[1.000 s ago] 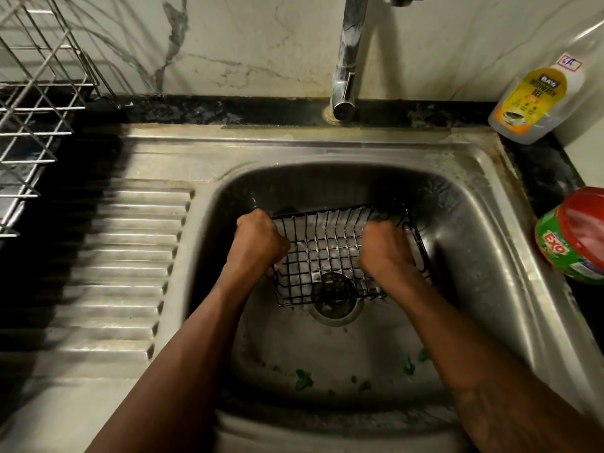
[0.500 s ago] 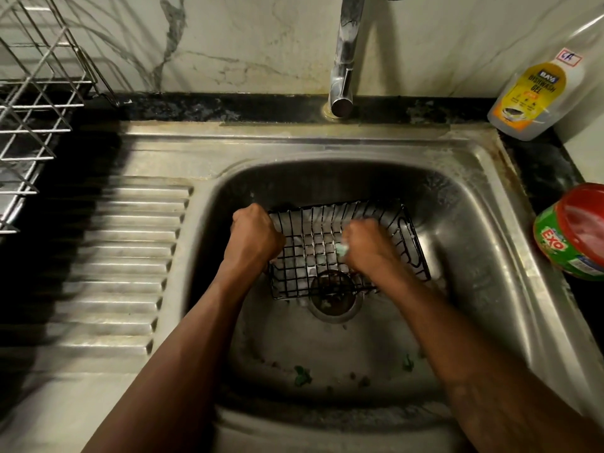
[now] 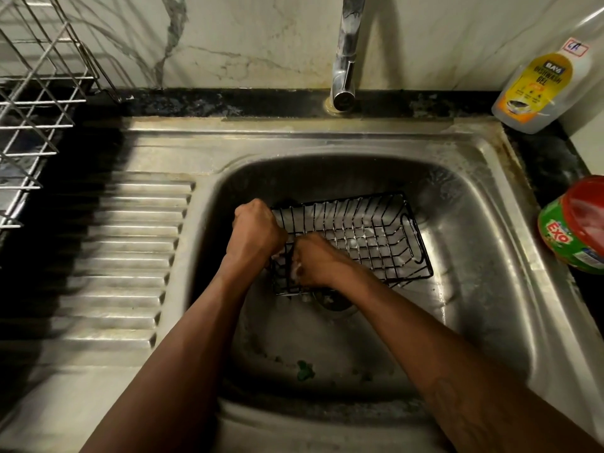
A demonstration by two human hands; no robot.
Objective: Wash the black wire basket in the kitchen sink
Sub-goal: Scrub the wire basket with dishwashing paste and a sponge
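The black wire basket [image 3: 366, 237] lies tilted in the steel sink [image 3: 490, 178], over the drain [image 3: 336, 304], with white foam on its wires. My left hand [image 3: 258, 230] grips the basket's left rim in a fist. My right hand [image 3: 313, 263] is curled inside the basket at its near left corner, soapy, with its fingers round a small scrub pad that is almost wholly hidden. The two hands nearly touch.
The tap [image 3: 343, 76] stands behind the bowl with no water running. A dishwash gel bottle [image 3: 539, 89] and a red-lidded Exo tub [image 3: 575, 227] sit on the right counter. A ribbed drainboard [image 3: 130, 256] and a steel dish rack [image 3: 32, 109] lie left. Green scraps [image 3: 305, 371] dot the sink floor.
My right hand has slid from the basket's right part across to its near left corner, beside my left hand. The basket's right end now shows uncovered.
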